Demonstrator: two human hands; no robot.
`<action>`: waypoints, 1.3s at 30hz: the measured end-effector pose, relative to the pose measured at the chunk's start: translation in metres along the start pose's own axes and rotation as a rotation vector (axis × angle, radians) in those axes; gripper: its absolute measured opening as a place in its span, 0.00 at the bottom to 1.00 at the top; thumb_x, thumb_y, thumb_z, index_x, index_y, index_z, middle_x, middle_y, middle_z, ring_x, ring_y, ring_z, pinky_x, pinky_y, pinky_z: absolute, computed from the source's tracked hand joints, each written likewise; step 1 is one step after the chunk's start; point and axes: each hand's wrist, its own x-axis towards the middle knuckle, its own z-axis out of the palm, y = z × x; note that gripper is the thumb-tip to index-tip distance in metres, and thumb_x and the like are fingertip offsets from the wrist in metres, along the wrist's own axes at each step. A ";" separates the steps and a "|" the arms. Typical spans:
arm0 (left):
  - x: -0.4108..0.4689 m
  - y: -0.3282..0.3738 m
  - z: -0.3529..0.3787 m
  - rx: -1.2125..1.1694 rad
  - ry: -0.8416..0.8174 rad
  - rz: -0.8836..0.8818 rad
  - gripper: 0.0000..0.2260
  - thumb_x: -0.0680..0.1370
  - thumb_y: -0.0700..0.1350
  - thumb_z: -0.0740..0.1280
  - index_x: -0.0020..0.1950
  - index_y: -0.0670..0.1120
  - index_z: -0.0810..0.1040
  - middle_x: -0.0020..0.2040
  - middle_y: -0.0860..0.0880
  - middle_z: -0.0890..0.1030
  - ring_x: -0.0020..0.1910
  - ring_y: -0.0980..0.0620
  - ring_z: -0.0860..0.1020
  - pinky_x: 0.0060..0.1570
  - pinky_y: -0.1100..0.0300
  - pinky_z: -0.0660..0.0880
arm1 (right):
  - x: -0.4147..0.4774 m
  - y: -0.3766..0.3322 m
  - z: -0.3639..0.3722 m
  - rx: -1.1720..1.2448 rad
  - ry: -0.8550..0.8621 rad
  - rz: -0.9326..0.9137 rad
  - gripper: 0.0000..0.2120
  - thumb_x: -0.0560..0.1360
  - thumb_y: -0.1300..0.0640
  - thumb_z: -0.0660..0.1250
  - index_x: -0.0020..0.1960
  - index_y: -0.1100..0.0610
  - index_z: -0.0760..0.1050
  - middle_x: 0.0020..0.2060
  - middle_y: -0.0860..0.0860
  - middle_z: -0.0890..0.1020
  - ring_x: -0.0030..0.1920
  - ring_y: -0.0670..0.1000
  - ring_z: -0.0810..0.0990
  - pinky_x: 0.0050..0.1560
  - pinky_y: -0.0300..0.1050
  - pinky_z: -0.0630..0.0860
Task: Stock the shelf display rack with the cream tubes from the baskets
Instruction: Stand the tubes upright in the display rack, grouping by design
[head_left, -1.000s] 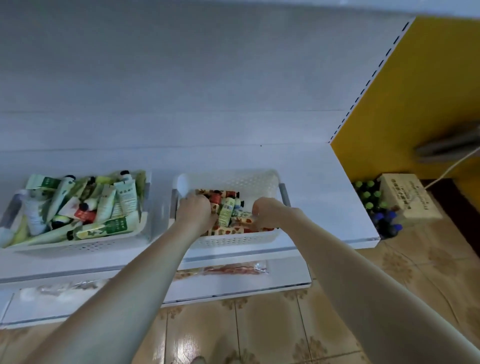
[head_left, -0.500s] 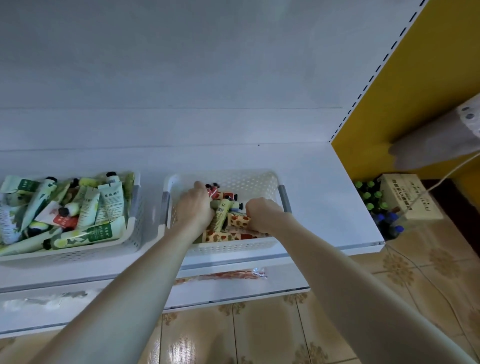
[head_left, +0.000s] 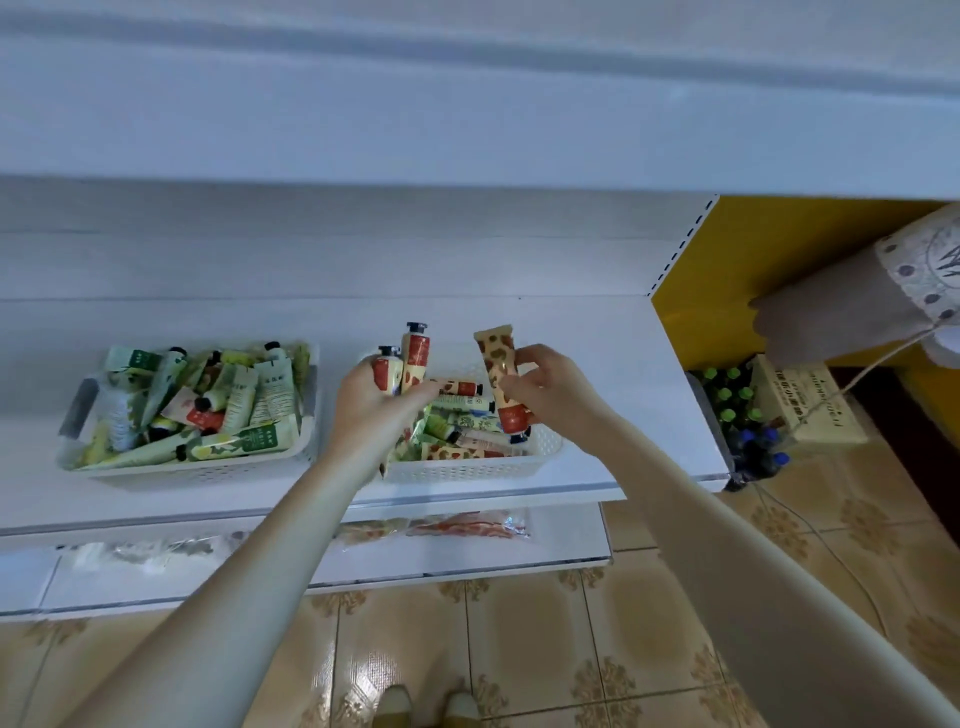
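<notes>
A white shelf (head_left: 597, 374) carries two white baskets side by side: the left basket (head_left: 208, 470) is heaped with green cream tubes (head_left: 244, 395), and the right basket (head_left: 467, 470) holds mixed ones. Below lies a tan tiled floor (head_left: 571, 649), and a yellow wall (head_left: 779, 249) stands to the right. Above the right basket, the left grip (head_left: 376, 402) clasps two red-and-cream tubes (head_left: 415, 356) caps up. The right grip (head_left: 553, 389) pinches one spotted tube (head_left: 500, 364) cap down.

white perforated plastic basket (head_left: 467, 470), glossy tiled floor (head_left: 545, 623), matt white shelf (head_left: 597, 364).
</notes>
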 end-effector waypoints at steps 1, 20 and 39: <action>-0.014 0.007 -0.008 -0.033 -0.006 -0.020 0.06 0.71 0.39 0.73 0.44 0.42 0.77 0.40 0.44 0.81 0.40 0.47 0.79 0.42 0.55 0.75 | -0.013 -0.005 -0.002 0.073 -0.040 0.022 0.10 0.77 0.59 0.63 0.58 0.54 0.71 0.44 0.54 0.80 0.46 0.54 0.80 0.51 0.51 0.77; -0.166 0.176 -0.103 -0.041 0.224 0.378 0.14 0.69 0.39 0.74 0.42 0.53 0.72 0.37 0.52 0.79 0.33 0.62 0.76 0.35 0.68 0.73 | -0.173 -0.158 -0.030 0.101 -0.326 -0.378 0.06 0.75 0.58 0.67 0.51 0.53 0.73 0.43 0.59 0.83 0.44 0.54 0.82 0.51 0.53 0.78; -0.044 0.268 -0.207 -0.562 0.088 0.349 0.06 0.74 0.41 0.70 0.48 0.43 0.76 0.35 0.48 0.81 0.32 0.54 0.79 0.35 0.60 0.75 | -0.059 -0.367 -0.080 -0.021 0.508 -0.636 0.13 0.75 0.57 0.66 0.53 0.66 0.73 0.43 0.61 0.83 0.42 0.57 0.83 0.48 0.60 0.79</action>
